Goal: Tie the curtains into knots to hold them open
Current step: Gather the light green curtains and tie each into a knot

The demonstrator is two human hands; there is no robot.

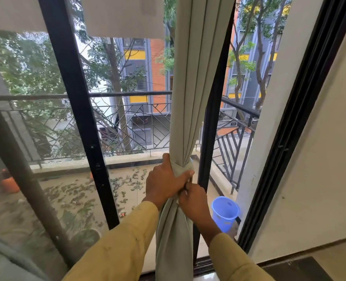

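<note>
A pale grey-green curtain [190, 82] hangs gathered into a narrow bundle in front of the black door frame. At about waist height it is wrapped into a knot [181, 166]. My left hand [164, 183] grips the knot from the left, fingers curled over the wrapped fabric. Just below and to the right, my right hand [194, 201] pinches the fabric under the knot. The curtain's tail [173, 240] hangs down between my forearms. A second curtain's edge [4, 258] shows at the bottom left.
Sliding glass doors with black frames [77, 102] look onto a balcony with a metal railing [131, 94] and fallen leaves. A blue bucket [224, 211] stands outside at the right, an orange pot [10, 184] at the left. A white wall [320, 159] is on the right.
</note>
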